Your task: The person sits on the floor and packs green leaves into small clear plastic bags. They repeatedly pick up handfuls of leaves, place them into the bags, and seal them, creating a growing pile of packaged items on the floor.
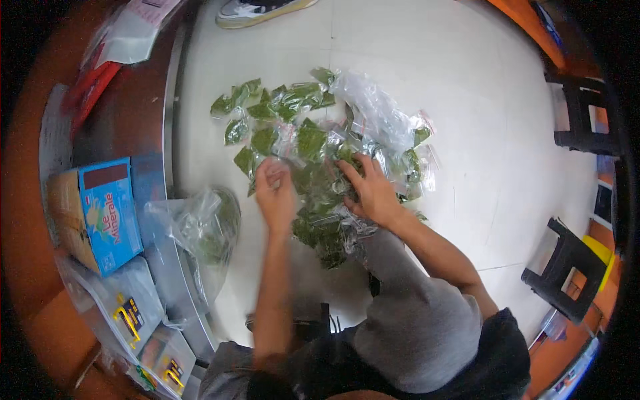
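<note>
Many small clear zip bags with green leafy-looking contents (311, 141) lie spread over the pale tiled floor. My left hand (275, 182) is at the left side of the pile with fingertips drawn together; whether it pinches a bag is blurred. Over the middle of the pile, my right hand (369, 190) has its fingers spread and touches the bags; a firm hold cannot be made out. A bundle of clear plastic bags (372, 107) rests on the upper right of the pile. At the left stands a large clear plastic bag (205, 225) with green contents inside.
A blue and brown cardboard carton (110, 215) and clear plastic containers (132, 310) stand along the left, by a metal-edged surface. Black plastic stools (567, 272) are on the right. A shoe (260, 12) shows at the top edge. My grey-clothed knee is beneath my right arm.
</note>
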The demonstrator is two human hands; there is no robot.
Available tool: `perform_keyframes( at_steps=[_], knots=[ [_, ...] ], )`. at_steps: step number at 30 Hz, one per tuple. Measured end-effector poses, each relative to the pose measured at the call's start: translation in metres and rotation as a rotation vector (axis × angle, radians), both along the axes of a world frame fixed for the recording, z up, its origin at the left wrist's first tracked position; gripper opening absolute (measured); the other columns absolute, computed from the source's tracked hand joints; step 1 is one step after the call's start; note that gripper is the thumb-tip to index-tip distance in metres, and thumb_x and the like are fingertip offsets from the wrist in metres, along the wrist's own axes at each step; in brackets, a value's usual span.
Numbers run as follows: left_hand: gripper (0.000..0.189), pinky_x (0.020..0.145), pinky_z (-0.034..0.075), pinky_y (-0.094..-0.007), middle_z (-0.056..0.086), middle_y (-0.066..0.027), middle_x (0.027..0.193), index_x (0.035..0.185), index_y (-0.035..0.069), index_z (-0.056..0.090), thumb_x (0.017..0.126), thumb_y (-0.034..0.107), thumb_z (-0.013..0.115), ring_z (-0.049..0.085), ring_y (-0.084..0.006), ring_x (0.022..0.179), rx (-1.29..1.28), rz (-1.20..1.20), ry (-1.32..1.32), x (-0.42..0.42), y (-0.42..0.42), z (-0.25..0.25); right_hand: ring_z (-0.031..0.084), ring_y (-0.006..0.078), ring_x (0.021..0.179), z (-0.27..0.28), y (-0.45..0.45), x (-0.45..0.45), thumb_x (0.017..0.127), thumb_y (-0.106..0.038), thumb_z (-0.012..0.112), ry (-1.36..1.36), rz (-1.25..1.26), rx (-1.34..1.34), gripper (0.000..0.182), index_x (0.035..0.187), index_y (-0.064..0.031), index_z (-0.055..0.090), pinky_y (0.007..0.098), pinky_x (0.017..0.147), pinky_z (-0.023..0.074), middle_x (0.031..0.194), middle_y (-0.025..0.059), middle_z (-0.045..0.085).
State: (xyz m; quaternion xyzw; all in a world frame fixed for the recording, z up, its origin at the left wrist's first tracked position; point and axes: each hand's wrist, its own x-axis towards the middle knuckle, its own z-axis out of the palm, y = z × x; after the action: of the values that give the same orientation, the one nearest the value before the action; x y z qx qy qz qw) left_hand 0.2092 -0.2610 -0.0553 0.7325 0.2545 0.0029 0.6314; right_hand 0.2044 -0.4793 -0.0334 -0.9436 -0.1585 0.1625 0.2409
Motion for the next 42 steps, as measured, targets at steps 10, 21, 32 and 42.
perform_keyframes(
  at_steps=[10, 21, 32, 42],
  knots=[
    [0.056, 0.078, 0.049, -0.0329, 0.064, -0.0119, 0.099, 0.114, -0.003, 0.06, 0.074, 0.026, 0.084, 0.06, -0.0211, 0.089, 0.243, 0.132, 0.251, 0.026, -0.034, -0.035, 0.06, 0.0132, 0.091, 0.007, -0.034, 0.048, 0.079, -0.003, 0.072, 0.486, -0.219, 0.719, 0.031, 0.109, -0.0055, 0.066, 0.0312, 0.085, 0.0472, 0.1, 0.0058, 0.065],
    [0.044, 0.07, 0.048, -0.0279, 0.066, -0.0097, 0.091, 0.109, -0.004, 0.062, 0.08, 0.023, 0.08, 0.059, -0.0139, 0.078, 0.269, 0.275, -0.003, 0.051, -0.023, -0.046, 0.063, 0.0261, 0.1, 0.042, -0.048, 0.061, 0.082, -0.008, 0.069, 0.069, -0.012, 0.467, 0.015, 0.094, -0.0036, 0.063, 0.0357, 0.091, 0.0473, 0.106, 0.0105, 0.066],
    [0.024, 0.066, 0.045, -0.0209, 0.067, -0.0063, 0.09, 0.105, -0.001, 0.056, 0.089, 0.009, 0.07, 0.059, -0.0073, 0.076, -0.217, 0.296, -0.108, -0.011, -0.008, -0.011, 0.06, 0.0069, 0.056, 0.051, -0.03, 0.063, 0.089, -0.003, 0.067, 0.662, -0.366, 0.801, 0.03, 0.117, -0.0023, 0.057, 0.0236, 0.047, 0.047, 0.09, 0.0047, 0.068],
    [0.031, 0.082, 0.051, -0.0266, 0.068, -0.0082, 0.105, 0.112, -0.001, 0.061, 0.084, 0.001, 0.073, 0.064, -0.0127, 0.092, -0.364, 0.107, 0.062, -0.039, 0.025, -0.011, 0.058, 0.0056, 0.081, 0.037, -0.016, 0.057, 0.093, -0.004, 0.063, 0.524, -0.229, 0.86, 0.011, 0.104, -0.0032, 0.063, 0.0226, 0.071, 0.0472, 0.091, -0.0015, 0.064]
  ],
)
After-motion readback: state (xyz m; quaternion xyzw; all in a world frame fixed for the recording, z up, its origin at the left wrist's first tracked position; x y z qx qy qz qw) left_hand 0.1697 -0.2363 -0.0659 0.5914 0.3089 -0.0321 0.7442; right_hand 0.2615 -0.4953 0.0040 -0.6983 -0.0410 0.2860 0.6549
